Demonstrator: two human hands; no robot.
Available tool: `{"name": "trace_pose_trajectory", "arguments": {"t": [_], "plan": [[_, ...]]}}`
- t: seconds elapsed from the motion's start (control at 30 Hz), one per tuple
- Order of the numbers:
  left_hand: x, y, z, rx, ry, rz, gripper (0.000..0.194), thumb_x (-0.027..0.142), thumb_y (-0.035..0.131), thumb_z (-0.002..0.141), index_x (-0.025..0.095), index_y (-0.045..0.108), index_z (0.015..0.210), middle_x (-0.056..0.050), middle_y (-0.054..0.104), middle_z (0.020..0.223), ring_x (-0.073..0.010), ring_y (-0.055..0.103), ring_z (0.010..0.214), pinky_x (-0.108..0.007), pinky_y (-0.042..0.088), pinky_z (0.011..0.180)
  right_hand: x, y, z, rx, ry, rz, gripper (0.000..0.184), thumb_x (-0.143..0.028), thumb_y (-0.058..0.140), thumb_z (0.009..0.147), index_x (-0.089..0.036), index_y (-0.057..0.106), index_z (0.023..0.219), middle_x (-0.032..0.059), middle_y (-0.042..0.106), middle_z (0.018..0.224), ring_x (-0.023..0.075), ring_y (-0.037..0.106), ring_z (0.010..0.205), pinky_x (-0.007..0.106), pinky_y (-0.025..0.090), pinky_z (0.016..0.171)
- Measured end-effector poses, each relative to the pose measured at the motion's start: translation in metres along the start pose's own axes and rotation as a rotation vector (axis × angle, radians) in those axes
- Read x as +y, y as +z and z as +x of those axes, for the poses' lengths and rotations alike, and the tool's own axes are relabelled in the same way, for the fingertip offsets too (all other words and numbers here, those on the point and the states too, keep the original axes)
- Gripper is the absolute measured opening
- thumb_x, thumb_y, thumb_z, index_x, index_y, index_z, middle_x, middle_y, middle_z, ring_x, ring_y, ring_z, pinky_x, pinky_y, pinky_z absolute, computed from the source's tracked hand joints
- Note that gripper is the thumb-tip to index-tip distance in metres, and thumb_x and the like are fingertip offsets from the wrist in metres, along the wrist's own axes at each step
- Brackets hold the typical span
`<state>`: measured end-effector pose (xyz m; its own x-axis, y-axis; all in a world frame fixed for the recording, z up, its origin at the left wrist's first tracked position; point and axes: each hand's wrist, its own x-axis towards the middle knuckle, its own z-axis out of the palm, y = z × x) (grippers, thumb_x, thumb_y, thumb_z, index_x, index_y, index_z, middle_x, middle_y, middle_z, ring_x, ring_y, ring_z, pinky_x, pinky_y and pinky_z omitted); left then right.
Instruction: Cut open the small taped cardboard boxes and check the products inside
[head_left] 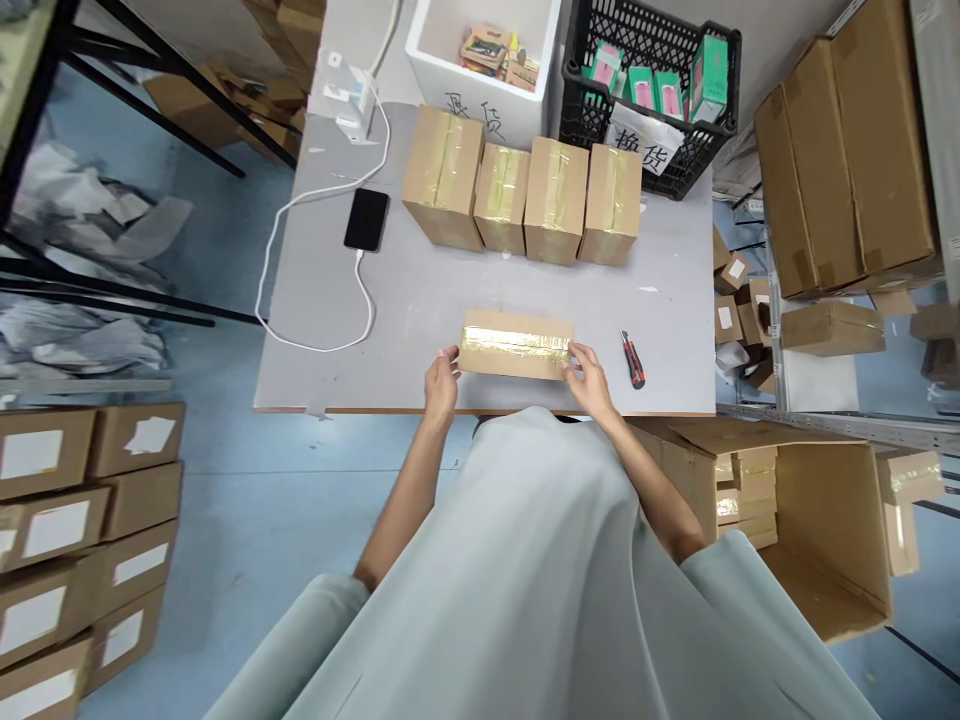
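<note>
A small cardboard box (516, 362), sealed along its top with shiny clear tape, lies lengthwise near the front edge of the grey table (420, 300). At its left end is my left hand (441, 388), the fingers curled against the corner. My right hand (589, 382) grips the opposite end, thumb on the near side and fingers over the top. Between them the two hands hold the box. A red and black utility knife (632, 360) rests on the table to the right of my right hand.
Several taped cartons (556, 200) stand in a row behind. Beyond them are a white bin (480, 90) and a black crate (679, 165). A phone (367, 219) with a white cable (315, 348) lies left. A large open carton (825, 540) stands at lower right.
</note>
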<state>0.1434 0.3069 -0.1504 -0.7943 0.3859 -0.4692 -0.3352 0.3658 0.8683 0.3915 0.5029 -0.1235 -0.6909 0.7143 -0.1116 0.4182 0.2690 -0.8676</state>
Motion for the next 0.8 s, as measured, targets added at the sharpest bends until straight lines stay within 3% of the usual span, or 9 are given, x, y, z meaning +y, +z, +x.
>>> {"name": "trace_pose_trajectory", "arguments": {"t": [0.2, 0.33, 0.57, 0.7, 0.8], "plan": [[-0.013, 0.001, 0.009, 0.000, -0.075, 0.007, 0.077, 0.072, 0.036, 0.117, 0.016, 0.076, 0.150, -0.023, 0.073, 0.160, -0.0369, 0.070, 0.149, -0.055, 0.054, 0.128, -0.015, -0.001, 0.005, -0.180, -0.081, -0.089, 0.057, -0.041, 0.057, 0.116, -0.026, 0.061, 0.171, 0.0141, 0.060, 0.174, 0.0336, 0.060, 0.162, 0.051, 0.050, 0.138], [-0.014, -0.002, 0.014, -0.006, -0.127, 0.024, 0.078, 0.074, 0.037, 0.116, 0.015, 0.076, 0.148, -0.024, 0.071, 0.163, -0.0374, 0.068, 0.152, -0.055, 0.053, 0.130, -0.011, -0.005, -0.001, -0.201, -0.039, -0.169, 0.058, -0.042, 0.054, 0.117, -0.028, 0.058, 0.173, 0.0117, 0.055, 0.181, 0.0341, 0.053, 0.168, 0.053, 0.052, 0.137], [-0.006, 0.011, 0.018, -0.012, -0.195, 0.033, 0.063, 0.063, 0.046, 0.115, 0.014, 0.077, 0.140, -0.028, 0.070, 0.162, -0.0392, 0.067, 0.153, -0.060, 0.050, 0.132, 0.003, -0.030, -0.019, -0.095, 0.015, -0.217, 0.059, -0.052, 0.048, 0.120, -0.027, 0.060, 0.172, 0.0117, 0.056, 0.181, 0.0339, 0.055, 0.167, 0.053, 0.053, 0.136], [0.001, 0.035, 0.012, -0.110, -0.192, 0.011, 0.049, 0.056, 0.056, 0.113, 0.015, 0.080, 0.126, -0.024, 0.079, 0.148, -0.0359, 0.073, 0.144, -0.056, 0.054, 0.129, 0.016, -0.062, -0.020, 0.006, 0.118, -0.201, 0.065, -0.064, 0.048, 0.117, -0.021, 0.071, 0.160, 0.0200, 0.067, 0.168, 0.0413, 0.065, 0.155, 0.062, 0.053, 0.133], [0.008, 0.058, 0.001, -0.214, -0.161, -0.040, 0.048, 0.058, 0.060, 0.111, 0.017, 0.081, 0.123, -0.019, 0.085, 0.136, -0.0342, 0.077, 0.139, -0.052, 0.060, 0.123, 0.012, -0.076, -0.020, 0.111, 0.162, -0.122, 0.076, -0.075, 0.047, 0.115, -0.018, 0.076, 0.155, 0.0235, 0.072, 0.161, 0.0457, 0.068, 0.152, 0.066, 0.058, 0.126]]}}
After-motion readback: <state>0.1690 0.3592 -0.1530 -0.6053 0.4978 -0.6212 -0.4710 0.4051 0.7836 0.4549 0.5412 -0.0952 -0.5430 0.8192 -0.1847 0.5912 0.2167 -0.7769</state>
